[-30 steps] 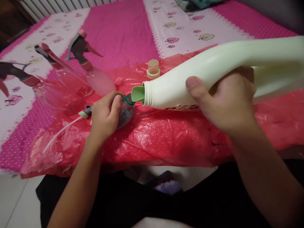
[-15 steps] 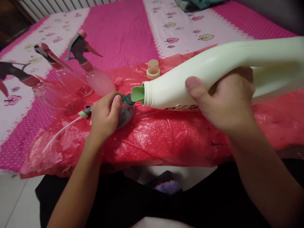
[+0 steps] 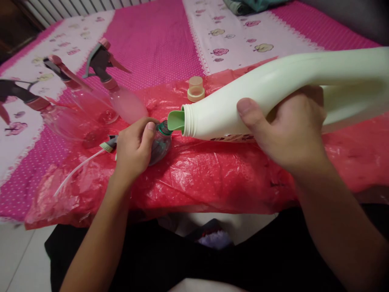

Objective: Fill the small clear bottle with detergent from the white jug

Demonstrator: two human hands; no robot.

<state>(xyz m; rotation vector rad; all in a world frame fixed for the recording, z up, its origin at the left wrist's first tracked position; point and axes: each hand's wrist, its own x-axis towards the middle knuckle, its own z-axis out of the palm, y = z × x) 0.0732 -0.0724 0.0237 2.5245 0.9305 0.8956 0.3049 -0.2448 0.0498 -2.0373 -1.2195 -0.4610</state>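
Note:
My left hand (image 3: 135, 144) is closed round a clear spray bottle (image 3: 161, 145) without its head, its greenish neck facing right. My right hand (image 3: 288, 125) grips the handle of a large pale green detergent jug (image 3: 231, 107), tipped nearly flat. The jug's green pouring spout (image 3: 176, 120) meets the bottle's mouth; I cannot make out any liquid flowing. Behind the jug's neck stands a translucent yellowish cap (image 3: 196, 89). Left of my left hand lies a loose spray head (image 3: 110, 144) with a white tube, partly hidden by the hand.
Several pink spray bottles (image 3: 129, 103) with grey trigger heads stand at the left. Under everything is a red plastic sheet (image 3: 194, 178), spread over a pink and white patterned bedcover (image 3: 158, 44). Folded cloth (image 3: 255, 5) lies at the far edge. My dark-clothed legs are below.

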